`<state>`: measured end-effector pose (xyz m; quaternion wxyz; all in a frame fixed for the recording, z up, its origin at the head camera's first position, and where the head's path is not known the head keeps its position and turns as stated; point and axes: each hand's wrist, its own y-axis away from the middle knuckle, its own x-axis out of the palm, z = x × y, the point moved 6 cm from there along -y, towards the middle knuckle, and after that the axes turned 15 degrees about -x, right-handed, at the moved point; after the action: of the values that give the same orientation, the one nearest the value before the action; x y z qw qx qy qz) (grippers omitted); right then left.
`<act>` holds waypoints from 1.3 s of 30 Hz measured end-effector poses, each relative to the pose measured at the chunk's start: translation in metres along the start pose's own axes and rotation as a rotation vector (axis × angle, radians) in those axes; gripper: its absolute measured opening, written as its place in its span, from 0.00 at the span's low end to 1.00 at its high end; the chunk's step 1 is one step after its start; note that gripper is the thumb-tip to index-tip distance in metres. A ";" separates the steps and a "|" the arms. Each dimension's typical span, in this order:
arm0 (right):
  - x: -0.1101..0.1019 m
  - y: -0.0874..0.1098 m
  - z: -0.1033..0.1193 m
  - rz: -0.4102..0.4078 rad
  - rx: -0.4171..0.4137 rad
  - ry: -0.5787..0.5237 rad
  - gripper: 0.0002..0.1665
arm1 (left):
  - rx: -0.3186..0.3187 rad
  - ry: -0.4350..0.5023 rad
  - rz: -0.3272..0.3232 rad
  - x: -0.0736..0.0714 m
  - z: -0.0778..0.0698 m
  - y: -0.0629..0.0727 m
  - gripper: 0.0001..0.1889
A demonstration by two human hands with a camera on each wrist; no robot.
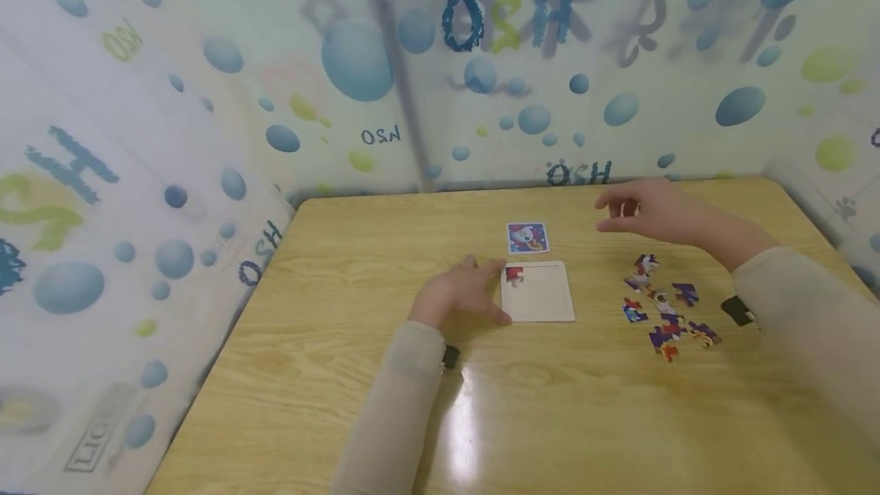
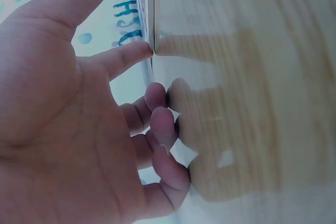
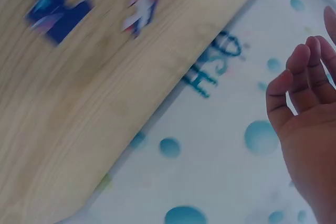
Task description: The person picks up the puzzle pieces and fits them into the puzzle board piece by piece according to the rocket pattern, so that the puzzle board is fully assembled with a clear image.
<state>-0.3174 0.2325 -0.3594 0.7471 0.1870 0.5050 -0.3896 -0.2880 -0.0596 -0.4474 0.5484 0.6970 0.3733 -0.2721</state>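
In the right wrist view the upper loose pieces are blurred and cut by the top edge; overlaps in the heap of loose puzzle pieces (image 1: 670,319) hide some outlines. The right hand (image 1: 649,208), at about 2 o'clock from the white tray (image 1: 539,302), hovers with fingers loosely bent and a gap before the thumb. The left hand (image 1: 467,292), at 9 o'clock, has thumb and forefinger spread apart, touching the tray's edge. One red-and-grey piece (image 1: 513,275) sits in the tray's 11 o'clock corner, its picture too small to read. The wall (image 1: 440,98) carries lettering, apparently "OSH". The tray looks nearly square, its sides running roughly 12 to 6 and 3 to 9. The picture card (image 1: 528,237) lies just beyond, towards 12; the heap lies at 3.
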 end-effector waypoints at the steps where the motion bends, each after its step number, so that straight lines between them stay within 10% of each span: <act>1: -0.002 0.006 -0.007 0.005 0.014 -0.008 0.24 | 0.001 0.002 -0.004 -0.001 0.000 0.000 0.57; 15: 0.033 0.062 -0.081 0.118 0.120 -0.169 0.29 | 0.004 0.010 -0.003 -0.001 0.001 -0.001 0.57; 39: 0.052 0.073 -0.103 0.150 0.190 -0.215 0.24 | -0.003 0.031 0.003 0.000 0.003 -0.002 0.57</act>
<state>-0.3146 0.3272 -0.4580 0.8027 0.2512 0.3677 -0.3967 -0.2896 -0.0621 -0.4499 0.5439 0.7010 0.3811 -0.2598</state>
